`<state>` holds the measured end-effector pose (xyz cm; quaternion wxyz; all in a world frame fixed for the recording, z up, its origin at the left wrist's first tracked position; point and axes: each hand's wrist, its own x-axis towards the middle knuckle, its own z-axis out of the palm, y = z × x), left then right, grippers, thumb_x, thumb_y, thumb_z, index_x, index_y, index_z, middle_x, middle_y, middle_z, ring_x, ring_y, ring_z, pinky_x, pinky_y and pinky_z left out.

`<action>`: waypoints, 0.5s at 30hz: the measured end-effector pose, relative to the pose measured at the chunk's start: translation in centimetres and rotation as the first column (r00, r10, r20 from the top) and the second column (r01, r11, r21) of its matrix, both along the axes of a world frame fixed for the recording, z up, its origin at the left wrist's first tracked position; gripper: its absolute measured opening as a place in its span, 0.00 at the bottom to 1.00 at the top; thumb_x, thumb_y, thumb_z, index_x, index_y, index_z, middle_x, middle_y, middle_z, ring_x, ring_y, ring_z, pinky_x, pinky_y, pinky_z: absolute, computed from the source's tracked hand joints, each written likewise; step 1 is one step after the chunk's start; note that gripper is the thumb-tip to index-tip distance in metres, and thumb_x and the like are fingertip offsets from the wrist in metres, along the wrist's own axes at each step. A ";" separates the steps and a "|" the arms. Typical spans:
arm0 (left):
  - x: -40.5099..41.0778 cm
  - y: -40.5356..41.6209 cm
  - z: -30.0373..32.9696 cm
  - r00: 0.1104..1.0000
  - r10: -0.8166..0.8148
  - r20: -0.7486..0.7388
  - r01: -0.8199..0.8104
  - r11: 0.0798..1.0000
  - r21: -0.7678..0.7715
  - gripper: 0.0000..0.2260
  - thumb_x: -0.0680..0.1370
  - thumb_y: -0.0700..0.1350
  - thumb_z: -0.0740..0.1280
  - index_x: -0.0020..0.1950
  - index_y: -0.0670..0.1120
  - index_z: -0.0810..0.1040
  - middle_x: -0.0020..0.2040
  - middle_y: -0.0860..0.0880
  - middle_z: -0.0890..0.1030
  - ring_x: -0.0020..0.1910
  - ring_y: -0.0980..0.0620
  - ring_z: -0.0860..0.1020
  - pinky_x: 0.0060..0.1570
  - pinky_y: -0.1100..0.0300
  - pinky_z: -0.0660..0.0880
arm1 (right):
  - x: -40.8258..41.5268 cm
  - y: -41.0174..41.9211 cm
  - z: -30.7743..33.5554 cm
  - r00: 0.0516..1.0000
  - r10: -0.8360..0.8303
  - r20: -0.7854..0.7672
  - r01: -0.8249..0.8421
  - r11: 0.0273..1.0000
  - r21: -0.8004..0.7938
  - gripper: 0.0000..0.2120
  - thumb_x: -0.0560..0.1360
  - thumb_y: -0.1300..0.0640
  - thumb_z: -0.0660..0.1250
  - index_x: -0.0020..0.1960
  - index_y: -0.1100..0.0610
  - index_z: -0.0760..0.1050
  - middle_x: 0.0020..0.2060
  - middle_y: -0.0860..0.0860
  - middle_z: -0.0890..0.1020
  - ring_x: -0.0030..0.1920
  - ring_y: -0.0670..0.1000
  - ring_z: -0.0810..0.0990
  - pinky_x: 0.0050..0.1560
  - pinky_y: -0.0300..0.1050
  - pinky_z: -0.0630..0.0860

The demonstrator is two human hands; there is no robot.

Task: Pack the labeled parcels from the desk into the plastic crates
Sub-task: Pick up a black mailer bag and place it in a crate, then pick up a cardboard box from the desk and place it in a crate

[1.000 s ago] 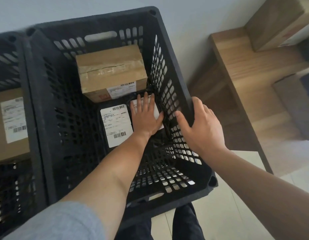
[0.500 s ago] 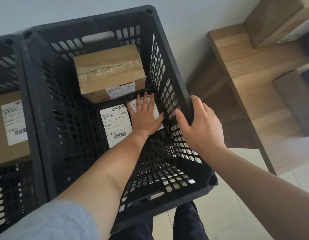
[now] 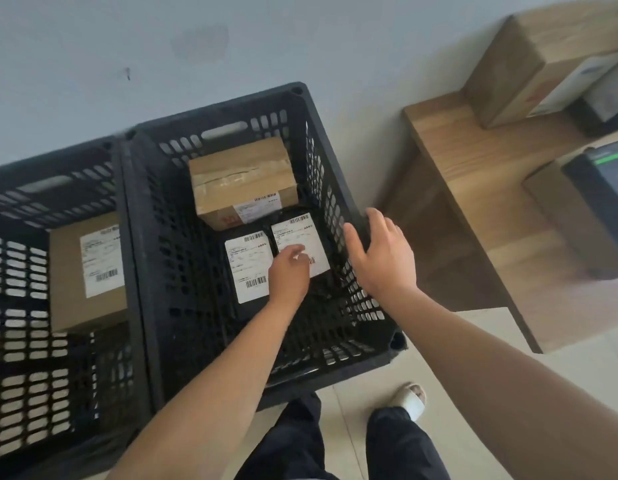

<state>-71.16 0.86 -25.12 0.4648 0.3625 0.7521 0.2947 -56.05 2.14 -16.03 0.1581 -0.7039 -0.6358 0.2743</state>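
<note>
Inside the right crate point(image 3: 338, 188), your left hand point(image 3: 289, 275) rests loosely curled on the right-hand black parcel point(image 3: 300, 244); your right hand point(image 3: 383, 258) hovers open, fingers spread, at the rim.

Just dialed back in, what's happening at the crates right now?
A person is packing parcels. In the right-hand crate lie a cardboard box and two flat black parcels with white labels. The left hand reaches into that crate, over the right black parcel, fingers loosely curled, holding nothing. The right hand is open at the crate's right rim. The left-hand crate holds one labeled box. More boxes wait on the desk.
</note>
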 end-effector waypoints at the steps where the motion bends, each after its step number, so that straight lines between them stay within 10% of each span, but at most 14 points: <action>1: 0.2 -1.0 1.8 1.000 0.013 0.027 -0.013 1.000 -0.006 0.12 0.85 0.44 0.62 0.65 0.47 0.81 0.65 0.50 0.80 0.68 0.49 0.76 0.63 0.60 0.69 | 0.1 -0.1 0.2 0.999 0.009 -0.040 -0.008 1.000 0.009 0.26 0.84 0.41 0.57 0.77 0.55 0.66 0.70 0.53 0.77 0.70 0.56 0.74 0.69 0.55 0.73; 8: 6.4 -7.5 13.1 0.985 0.030 0.168 -0.061 0.982 0.177 0.10 0.83 0.39 0.64 0.55 0.49 0.84 0.48 0.55 0.86 0.48 0.60 0.84 0.55 0.61 0.79 | 5.9 -5.3 3.1 0.829 -0.207 -0.520 0.238 0.971 -0.007 0.16 0.83 0.49 0.64 0.70 0.49 0.73 0.59 0.45 0.81 0.60 0.47 0.79 0.64 0.51 0.78; 15: 20.5 -8.8 17.4 0.929 -0.241 0.281 0.192 0.963 0.191 0.11 0.82 0.36 0.65 0.52 0.48 0.85 0.46 0.50 0.87 0.49 0.49 0.85 0.53 0.56 0.81 | 20.5 -12.2 7.0 0.620 -0.387 -0.683 0.606 0.788 0.104 0.08 0.83 0.60 0.65 0.60 0.51 0.77 0.49 0.46 0.83 0.46 0.35 0.81 0.45 0.30 0.76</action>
